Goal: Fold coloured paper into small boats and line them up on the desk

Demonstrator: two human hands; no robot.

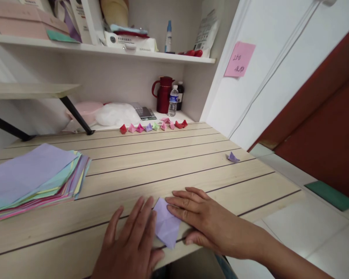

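A folded lilac paper (165, 224) lies on the wooden desk (163, 162) near its front edge. My left hand (130, 244) lies flat with its fingers spread, pressing the paper's left side. From the right, my right hand (197, 221) rests flat on the other side, fingers stretched toward the crease. A stack of coloured paper sheets (31, 178) sits at the left. Along the desk's far edge stands a row of several small folded paper pieces (151, 126). One lilac folded piece (233, 157) lies alone at the right.
A red jug (163, 94), a water bottle (172, 100) and a dark bottle stand in the back corner beside white plastic bags. Shelves above hold boxes and packets. A pink note (239, 59) sticks on the white door at the right. Tiled floor lies beyond the desk's right edge.
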